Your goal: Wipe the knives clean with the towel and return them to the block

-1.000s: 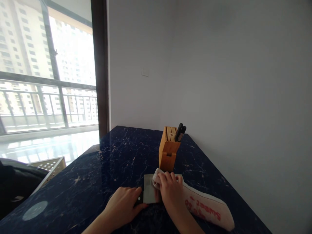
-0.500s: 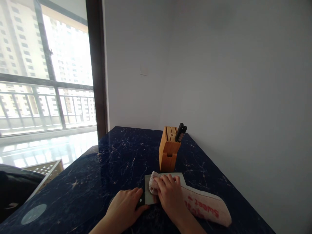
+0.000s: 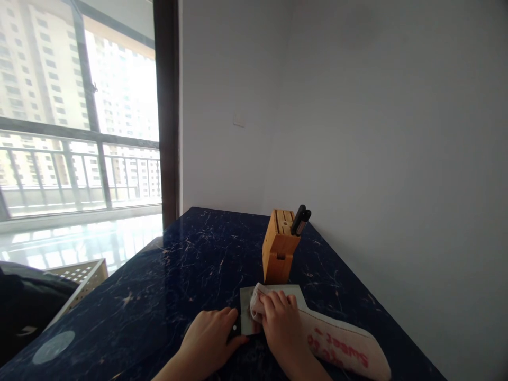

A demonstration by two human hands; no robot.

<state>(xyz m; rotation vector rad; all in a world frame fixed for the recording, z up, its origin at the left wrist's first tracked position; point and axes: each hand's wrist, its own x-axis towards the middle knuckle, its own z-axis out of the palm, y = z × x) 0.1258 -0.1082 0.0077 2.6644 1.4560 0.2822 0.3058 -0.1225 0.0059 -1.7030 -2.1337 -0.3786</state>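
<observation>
"Cleaver (image 3: 246, 320) position relative to the grip?"

"Flat on the table (image 3: 198, 264), extending rightward from the left hand (image 3: 210, 336), which is closed around its black handle (image 3: 234, 327)."

"Right hand (image 3: 282, 325)?"

"Curled around one end of the cloth (image 3: 341, 341), over the cleaver. From where I stand, exact fingertip contact is hard to confirm."

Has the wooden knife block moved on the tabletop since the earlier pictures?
No. Judged against the veined tabletop, the knife block appears at the same spot; the camera view itself has shifted slightly.
</observation>
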